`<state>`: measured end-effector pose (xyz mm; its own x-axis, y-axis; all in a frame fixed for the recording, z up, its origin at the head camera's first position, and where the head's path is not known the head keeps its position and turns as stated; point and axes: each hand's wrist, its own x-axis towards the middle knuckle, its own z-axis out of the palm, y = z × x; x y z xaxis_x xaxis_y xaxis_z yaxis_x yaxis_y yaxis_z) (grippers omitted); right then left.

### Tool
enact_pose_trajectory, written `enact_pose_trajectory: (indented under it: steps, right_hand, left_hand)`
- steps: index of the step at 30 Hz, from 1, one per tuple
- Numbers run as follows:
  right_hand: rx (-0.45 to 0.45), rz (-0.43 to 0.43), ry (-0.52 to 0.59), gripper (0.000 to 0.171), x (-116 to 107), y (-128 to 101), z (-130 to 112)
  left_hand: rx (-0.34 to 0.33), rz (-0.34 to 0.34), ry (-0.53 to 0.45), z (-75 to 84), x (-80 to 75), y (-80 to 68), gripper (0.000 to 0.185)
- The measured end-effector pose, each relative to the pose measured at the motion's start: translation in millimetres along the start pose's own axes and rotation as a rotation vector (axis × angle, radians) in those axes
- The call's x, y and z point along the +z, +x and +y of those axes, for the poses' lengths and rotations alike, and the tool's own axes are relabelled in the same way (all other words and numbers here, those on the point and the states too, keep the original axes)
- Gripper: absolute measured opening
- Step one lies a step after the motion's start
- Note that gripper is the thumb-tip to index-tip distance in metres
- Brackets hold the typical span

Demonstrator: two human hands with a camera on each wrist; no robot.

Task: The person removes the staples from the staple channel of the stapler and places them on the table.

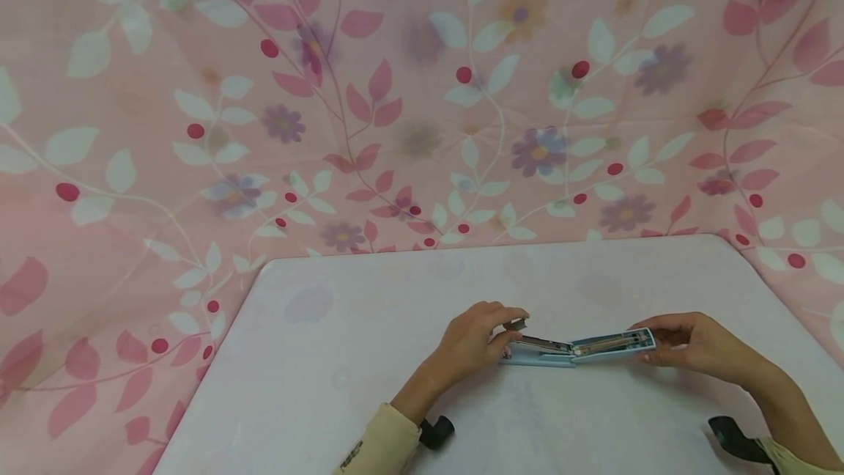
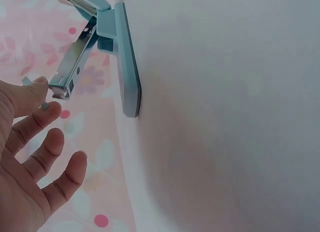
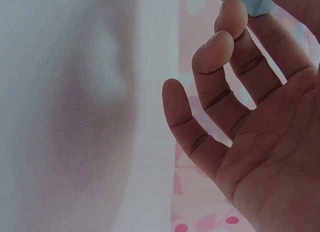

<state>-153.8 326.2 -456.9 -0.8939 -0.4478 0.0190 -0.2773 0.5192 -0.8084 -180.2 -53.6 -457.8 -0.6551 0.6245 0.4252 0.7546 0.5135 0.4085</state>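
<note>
A light blue stapler (image 1: 572, 363) lies opened out on the white table, its base flat and its upper arm swung over to the right. Between thumb and forefinger, my left hand (image 1: 469, 337) pinches a small grey strip of staples (image 1: 516, 325) close above the stapler's metal magazine (image 2: 75, 62). In the left wrist view the strip's ends show on both sides of the thumb, right by the magazine's front end. The other left fingers are loosely bent. My right hand (image 1: 700, 343) grips the end of the stapler's raised arm (image 3: 254, 2).
The white table (image 1: 316, 387) has rounded far corners. Behind it and at the sides hangs a pink floral cloth (image 1: 409, 94). Black wrist mounts (image 1: 733, 437) sit at both forearms, next to beige sleeves (image 1: 382, 442).
</note>
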Motion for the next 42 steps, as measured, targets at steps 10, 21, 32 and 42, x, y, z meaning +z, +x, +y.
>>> enact_pose_trajectory:
  steps: [10,21,32,42]
  right_hand:
    - [0.004,-0.004,0.0,0.032,0,-1,0]
    - [0.022,-0.004,-0.017,0.032,0,-2,0]
    - [0.018,-0.007,-0.024,0.033,1,-1,0]
    - [0.023,0.003,-0.016,0.034,1,-3,1]
  left_hand:
    - [-0.116,-0.02,-0.003,-10.5,-20.8,-11.7,0.024]
    - [-0.248,-0.145,0.04,-32.4,-46.4,-32.1,0.013]
    - [-0.3,-0.247,0.059,-52.5,-58.9,-53.9,0.011]
    - [-0.307,-0.271,0.072,-66.5,-56.4,-68.1,0.015]
